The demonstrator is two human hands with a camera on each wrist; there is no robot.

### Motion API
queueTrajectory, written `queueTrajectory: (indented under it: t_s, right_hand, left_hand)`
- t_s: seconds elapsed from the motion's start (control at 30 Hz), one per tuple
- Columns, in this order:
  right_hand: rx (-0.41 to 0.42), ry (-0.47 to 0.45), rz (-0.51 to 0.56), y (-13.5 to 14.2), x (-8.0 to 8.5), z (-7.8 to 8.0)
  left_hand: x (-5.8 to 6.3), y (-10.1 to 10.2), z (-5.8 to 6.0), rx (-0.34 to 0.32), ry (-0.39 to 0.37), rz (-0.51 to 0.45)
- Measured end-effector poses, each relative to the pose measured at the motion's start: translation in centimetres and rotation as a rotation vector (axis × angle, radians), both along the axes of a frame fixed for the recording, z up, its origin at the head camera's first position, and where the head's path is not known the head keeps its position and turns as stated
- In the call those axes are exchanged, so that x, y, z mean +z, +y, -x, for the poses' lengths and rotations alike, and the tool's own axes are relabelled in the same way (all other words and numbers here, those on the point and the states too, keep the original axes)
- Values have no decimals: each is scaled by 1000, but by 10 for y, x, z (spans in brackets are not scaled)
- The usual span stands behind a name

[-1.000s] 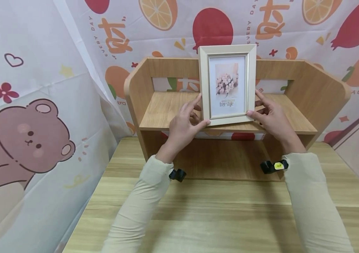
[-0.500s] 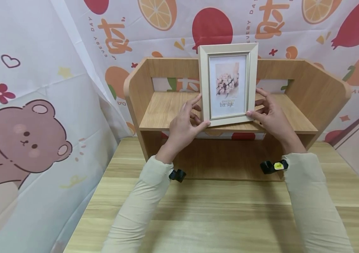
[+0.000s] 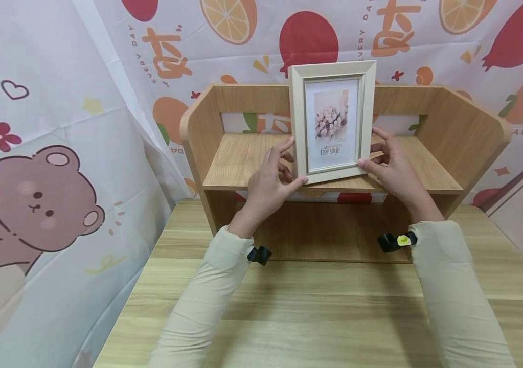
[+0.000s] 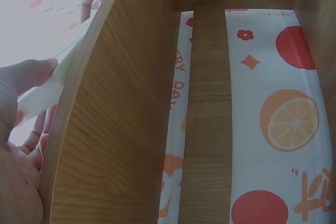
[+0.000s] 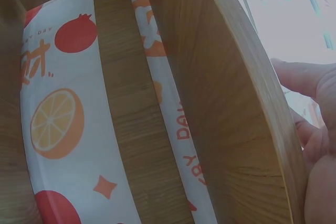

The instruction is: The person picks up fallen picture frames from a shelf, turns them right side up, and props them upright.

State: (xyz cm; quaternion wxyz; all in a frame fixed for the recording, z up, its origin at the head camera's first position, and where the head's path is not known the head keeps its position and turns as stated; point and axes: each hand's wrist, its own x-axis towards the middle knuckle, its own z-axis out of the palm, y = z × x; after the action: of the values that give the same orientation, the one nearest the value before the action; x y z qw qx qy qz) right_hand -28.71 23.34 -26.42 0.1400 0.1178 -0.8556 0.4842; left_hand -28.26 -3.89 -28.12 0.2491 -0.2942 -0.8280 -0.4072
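Note:
A cream picture frame (image 3: 367, 112) with a flower print stands nearly upright at the front of the upper shelf (image 3: 233, 158), slightly tilted in the head view. My left hand (image 3: 268, 181) grips its lower left corner, thumb on the front and fingers at the side edge. On the other side my right hand (image 3: 396, 166) holds the lower right edge, its thumb pressed on the front. The left wrist view shows the left thumb (image 4: 34, 74) on the frame's pale edge beyond the shelf board. Overexposure washes out much of the frame in the right wrist view.
The two-level wooden shelf unit has raised side panels (image 3: 470, 133) and a lower level (image 3: 330, 230). It stands on a wood-grain table (image 3: 307, 317). Behind hangs a fruit-print cloth (image 3: 252, 56), and a bear-print cloth (image 3: 118, 255) hangs at the left.
The picture frame's top has risen slightly in the view as its tilt changes a little. Both hands keep their hold, with only tiny shifts.

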Motion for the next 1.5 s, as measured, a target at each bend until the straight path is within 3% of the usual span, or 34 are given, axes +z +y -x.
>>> queueTrajectory:
  t_s: [0.23,0.63,0.97,1.5]
  right_hand:
    - [-12,-12,-27,-3,0,1]
    - [-35,44,-38,-9,0,5]
    - [-56,1,-44,-10,0,5]
    - [15,-65,-102,-11,7,11]
  left_hand:
    - [-3,1,0,16,55,22]
    - [-5,8,-1,49,147,39]
    - [-8,16,0,76,202,38]
    - [-13,19,1,100,244,42]
